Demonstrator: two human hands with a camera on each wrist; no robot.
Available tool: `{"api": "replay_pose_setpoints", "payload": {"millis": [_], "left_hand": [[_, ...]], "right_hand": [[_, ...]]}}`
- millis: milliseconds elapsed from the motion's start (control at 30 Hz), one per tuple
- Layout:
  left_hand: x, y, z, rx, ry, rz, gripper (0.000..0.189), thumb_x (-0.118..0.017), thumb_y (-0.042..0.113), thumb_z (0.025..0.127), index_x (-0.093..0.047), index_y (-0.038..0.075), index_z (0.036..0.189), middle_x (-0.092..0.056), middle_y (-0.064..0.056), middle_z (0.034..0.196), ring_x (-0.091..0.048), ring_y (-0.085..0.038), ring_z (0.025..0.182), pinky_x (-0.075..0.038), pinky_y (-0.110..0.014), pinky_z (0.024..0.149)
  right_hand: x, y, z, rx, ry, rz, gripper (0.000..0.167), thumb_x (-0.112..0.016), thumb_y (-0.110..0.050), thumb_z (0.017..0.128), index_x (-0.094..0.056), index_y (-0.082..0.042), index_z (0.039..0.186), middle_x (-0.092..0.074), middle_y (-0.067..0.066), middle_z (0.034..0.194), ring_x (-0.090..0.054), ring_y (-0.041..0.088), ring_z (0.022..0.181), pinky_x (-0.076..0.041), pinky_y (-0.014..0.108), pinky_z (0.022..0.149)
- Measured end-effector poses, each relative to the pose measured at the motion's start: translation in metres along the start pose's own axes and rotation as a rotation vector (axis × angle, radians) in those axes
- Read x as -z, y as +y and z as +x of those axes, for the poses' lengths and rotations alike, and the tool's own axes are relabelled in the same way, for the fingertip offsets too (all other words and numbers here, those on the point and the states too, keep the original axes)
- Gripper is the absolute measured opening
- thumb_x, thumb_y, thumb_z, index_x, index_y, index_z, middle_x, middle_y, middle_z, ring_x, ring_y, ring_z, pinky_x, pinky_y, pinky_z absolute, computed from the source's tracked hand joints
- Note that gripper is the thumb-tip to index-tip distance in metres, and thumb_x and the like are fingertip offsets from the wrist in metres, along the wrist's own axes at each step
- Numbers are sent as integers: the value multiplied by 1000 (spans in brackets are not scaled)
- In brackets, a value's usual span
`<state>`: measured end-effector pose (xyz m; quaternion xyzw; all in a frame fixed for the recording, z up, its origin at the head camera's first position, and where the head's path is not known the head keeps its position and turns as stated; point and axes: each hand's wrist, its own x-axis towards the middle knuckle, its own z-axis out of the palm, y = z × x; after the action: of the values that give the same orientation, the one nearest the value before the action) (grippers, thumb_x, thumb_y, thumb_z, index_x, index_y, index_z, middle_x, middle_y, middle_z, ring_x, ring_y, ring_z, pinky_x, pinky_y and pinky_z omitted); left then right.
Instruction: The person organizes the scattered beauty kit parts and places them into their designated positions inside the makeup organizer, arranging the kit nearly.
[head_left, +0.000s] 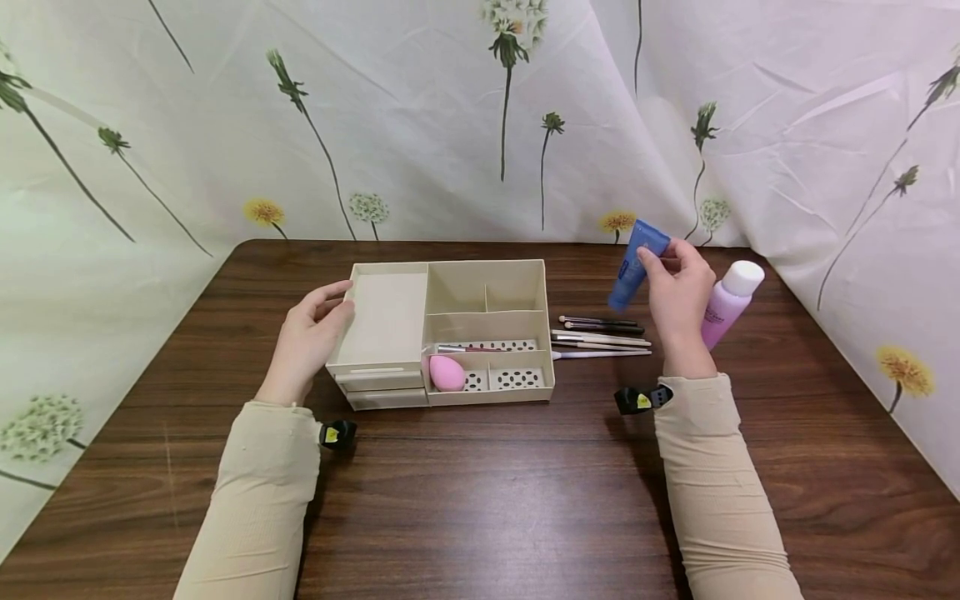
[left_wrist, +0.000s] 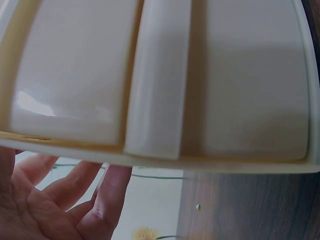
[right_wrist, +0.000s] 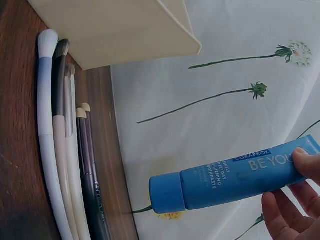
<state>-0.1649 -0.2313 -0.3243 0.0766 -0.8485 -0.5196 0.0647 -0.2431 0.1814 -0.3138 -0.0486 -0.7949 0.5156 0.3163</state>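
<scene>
My right hand [head_left: 681,287] pinches a blue toothpaste tube [head_left: 638,265] near its flat end, with the cap pointing down. The right wrist view shows the printed tube [right_wrist: 235,172] held above the table, apart from the brushes. My left hand [head_left: 306,337] touches the left side of a cream desktop organizer [head_left: 388,317]. In the left wrist view the left fingers [left_wrist: 112,195] lie loosely bent beside its drawer front. Inside the organizer sit a pink makeup sponge [head_left: 447,373] and a slim brush [head_left: 468,349] in the front compartments.
Several makeup brushes [head_left: 600,340] lie on the brown table [head_left: 480,500] just right of the organizer. A pink bottle with a white cap [head_left: 726,307] stands behind and right of my right hand. A floral cloth [head_left: 420,108] hangs along the table's back edge.
</scene>
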Motion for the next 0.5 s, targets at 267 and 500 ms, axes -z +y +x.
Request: {"api": "replay_pose_setpoints", "payload": {"millis": [267, 500], "left_hand": [[0, -1, 1, -5, -1, -2, 51, -45, 35, 103, -45, 13, 149, -52, -24, 139, -47, -38, 128, -37, -53, 104], [0, -1, 1, -13, -3, -1, 51, -45, 34, 103, -45, 12, 149, -52, -25, 139, -47, -39, 128, -36, -53, 104]], "right_hand": [[0, -9, -4, 11, 17, 109, 25, -73, -15, 90, -69, 8, 100, -56, -17, 77, -54, 0, 72, -43, 18, 68], [-3, -19, -9, 39, 42, 225, 22, -75, -14, 88, -70, 6, 96, -59, -17, 77, -55, 1, 72, -45, 19, 70]]}}
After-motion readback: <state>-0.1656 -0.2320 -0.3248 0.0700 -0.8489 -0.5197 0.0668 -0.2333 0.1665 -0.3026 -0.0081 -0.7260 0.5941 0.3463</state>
